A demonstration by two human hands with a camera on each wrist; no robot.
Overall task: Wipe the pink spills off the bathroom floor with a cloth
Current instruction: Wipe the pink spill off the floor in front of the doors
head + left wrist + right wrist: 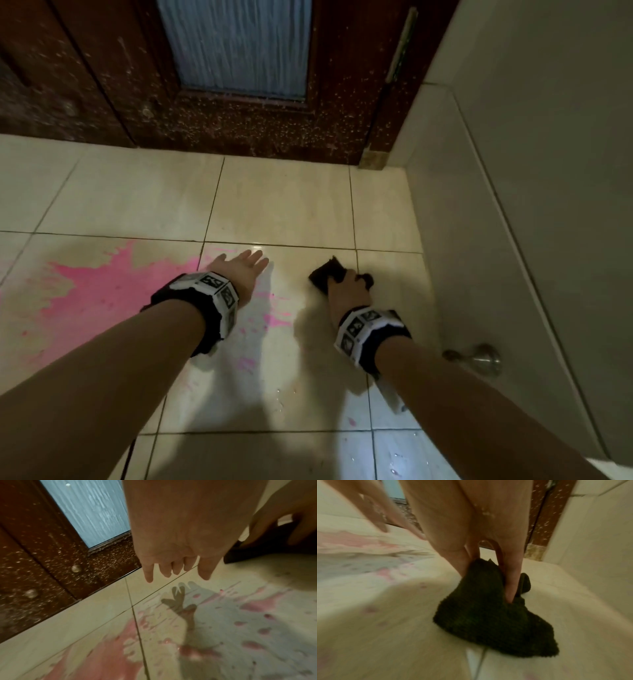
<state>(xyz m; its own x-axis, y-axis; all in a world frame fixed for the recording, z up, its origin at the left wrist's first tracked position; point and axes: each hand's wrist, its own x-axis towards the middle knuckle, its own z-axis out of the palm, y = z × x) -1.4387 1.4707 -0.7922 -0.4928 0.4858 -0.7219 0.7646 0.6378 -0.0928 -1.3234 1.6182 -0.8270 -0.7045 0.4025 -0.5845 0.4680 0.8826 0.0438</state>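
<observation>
A big pink spill [99, 284] spreads over the cream floor tiles at the left, with smaller pink splashes [274, 318] toward the middle. The same pink spill [102, 660] fills the lower part of the left wrist view. My left hand [245, 265] hovers flat above the floor beside the spill, fingers [204, 572] straight and holding nothing. To the right, my right hand [346, 286] grips a dark green cloth [323, 274] that touches the floor. In the right wrist view the fingers [511, 577] pinch the bunched cloth [488, 618].
A dark brown wooden door [239, 116] with a frosted glass panel [236, 44] stands ahead. A white door [513, 240] with a metal knob [483, 358] stands close on the right. Water drops glisten on the near floor tiles [281, 401].
</observation>
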